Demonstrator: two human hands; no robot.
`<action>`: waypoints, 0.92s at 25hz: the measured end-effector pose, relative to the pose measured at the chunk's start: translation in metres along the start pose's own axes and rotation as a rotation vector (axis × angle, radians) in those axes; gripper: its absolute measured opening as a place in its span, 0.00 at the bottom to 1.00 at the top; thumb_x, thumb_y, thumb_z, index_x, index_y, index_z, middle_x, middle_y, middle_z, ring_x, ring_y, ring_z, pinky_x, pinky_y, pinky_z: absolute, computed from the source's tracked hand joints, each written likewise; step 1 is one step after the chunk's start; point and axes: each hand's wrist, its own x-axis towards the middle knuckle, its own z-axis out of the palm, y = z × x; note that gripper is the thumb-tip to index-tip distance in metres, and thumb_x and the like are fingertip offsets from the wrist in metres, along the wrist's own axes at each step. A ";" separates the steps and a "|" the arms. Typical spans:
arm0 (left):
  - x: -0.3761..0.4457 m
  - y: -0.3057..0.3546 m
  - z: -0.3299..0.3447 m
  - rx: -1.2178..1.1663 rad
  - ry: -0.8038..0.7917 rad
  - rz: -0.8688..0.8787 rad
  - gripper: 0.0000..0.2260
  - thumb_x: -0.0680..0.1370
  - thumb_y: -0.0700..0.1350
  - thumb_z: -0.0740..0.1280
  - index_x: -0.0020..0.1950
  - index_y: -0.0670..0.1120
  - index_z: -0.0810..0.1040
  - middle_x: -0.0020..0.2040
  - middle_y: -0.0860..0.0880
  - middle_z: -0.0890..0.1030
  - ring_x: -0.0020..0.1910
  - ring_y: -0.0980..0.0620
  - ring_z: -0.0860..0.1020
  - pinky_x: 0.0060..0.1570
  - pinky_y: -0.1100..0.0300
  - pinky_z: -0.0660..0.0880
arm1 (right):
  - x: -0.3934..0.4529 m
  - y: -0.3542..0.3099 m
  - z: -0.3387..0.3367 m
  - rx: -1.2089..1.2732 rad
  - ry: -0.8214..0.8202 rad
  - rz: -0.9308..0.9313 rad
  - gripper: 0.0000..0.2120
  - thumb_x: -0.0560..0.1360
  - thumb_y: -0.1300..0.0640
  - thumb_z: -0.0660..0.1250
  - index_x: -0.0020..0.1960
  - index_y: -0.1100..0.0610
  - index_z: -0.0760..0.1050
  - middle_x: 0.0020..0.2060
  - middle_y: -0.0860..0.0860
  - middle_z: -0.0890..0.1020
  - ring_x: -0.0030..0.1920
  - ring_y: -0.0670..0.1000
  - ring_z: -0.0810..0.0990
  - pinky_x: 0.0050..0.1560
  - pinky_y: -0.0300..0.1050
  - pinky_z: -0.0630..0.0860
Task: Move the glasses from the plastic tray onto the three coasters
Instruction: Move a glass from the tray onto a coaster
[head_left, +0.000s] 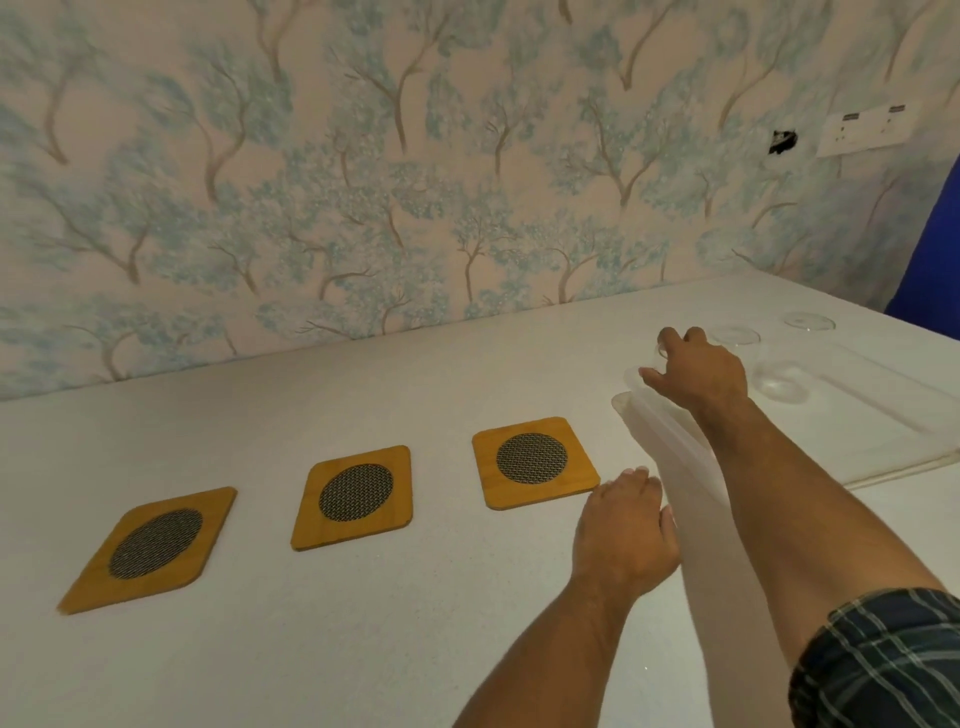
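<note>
Reaching across the white table, the right hand is curled over the near left corner of the clear plastic tray, where the first glass is partly hidden under the fingers. The fingers are bent around it, but it cannot be told if the glass is truly gripped yet. The left hand is laid flat and open against the long near edge of the tray, with nothing held in it, and the tray seems to be kept steady that way. 2 more glasses can be made out farther back in the tray, very faint because they are clear, and 1 more round glass shape is seen just beside the right hand. All 3 wooden coasters are lined up to the left of the tray, and nothing is set on any of them. So the first step is judged to be in hand: 1 glass is being picked up. Next, the glass must be lifted straight up, carried left and set down upright on the dark round middle of a coaster.
</note>
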 end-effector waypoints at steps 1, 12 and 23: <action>-0.004 -0.001 -0.001 0.017 -0.031 0.017 0.25 0.86 0.54 0.54 0.81 0.44 0.64 0.80 0.44 0.66 0.80 0.43 0.62 0.78 0.46 0.54 | -0.002 -0.001 -0.002 -0.013 -0.013 -0.021 0.26 0.77 0.38 0.65 0.67 0.53 0.69 0.58 0.58 0.76 0.50 0.61 0.82 0.46 0.52 0.79; -0.082 -0.128 -0.117 0.154 0.119 0.067 0.27 0.85 0.56 0.57 0.80 0.43 0.63 0.81 0.44 0.63 0.79 0.45 0.62 0.77 0.46 0.59 | -0.002 -0.095 -0.049 -0.196 0.432 -0.436 0.20 0.72 0.49 0.74 0.59 0.59 0.77 0.52 0.63 0.77 0.36 0.66 0.80 0.31 0.49 0.70; -0.259 -0.274 -0.206 0.335 0.240 -0.518 0.35 0.85 0.63 0.52 0.85 0.46 0.46 0.85 0.47 0.47 0.83 0.47 0.50 0.78 0.50 0.51 | -0.096 -0.384 -0.034 0.397 0.364 -0.730 0.22 0.71 0.43 0.73 0.59 0.54 0.78 0.52 0.54 0.80 0.36 0.61 0.83 0.32 0.47 0.75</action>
